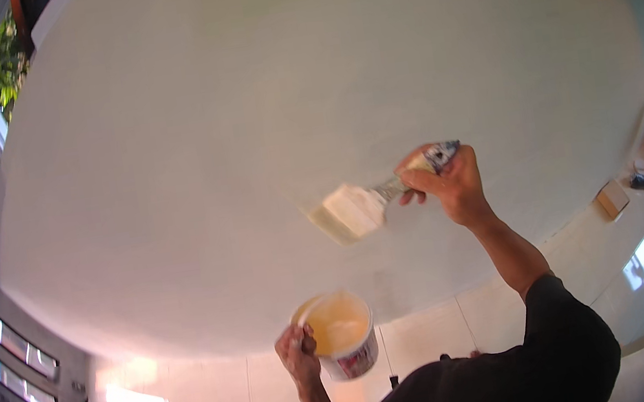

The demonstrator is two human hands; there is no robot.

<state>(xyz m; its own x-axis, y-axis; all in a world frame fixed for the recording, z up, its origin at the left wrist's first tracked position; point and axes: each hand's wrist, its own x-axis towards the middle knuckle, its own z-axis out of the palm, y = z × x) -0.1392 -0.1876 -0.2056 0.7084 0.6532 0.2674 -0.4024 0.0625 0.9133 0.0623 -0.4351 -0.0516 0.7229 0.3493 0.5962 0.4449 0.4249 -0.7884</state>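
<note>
My right hand [451, 183] is closed round the handle of a wide flat paintbrush [361, 205], whose paint-smeared handle end juts out past my fingers. The bristles point left, at the surface of a large pale wall [192, 153], and look slightly blurred. Lower down, my left hand [299, 354] grips the left side of a white paint bucket [353, 363] with printing on its outside. Cream-yellow paint [341, 322] shows inside the tilted bucket. Whether my fingers hold its rim or its handle, I cannot tell.
A glossy tiled floor [226, 395] runs below the wall, with bright window reflections. A small brown box [612, 200] and a dark object [642, 181] lie at the right near the wall's foot. Narrow windows [18, 350] are at the left, and another window [3, 73] shows leaves.
</note>
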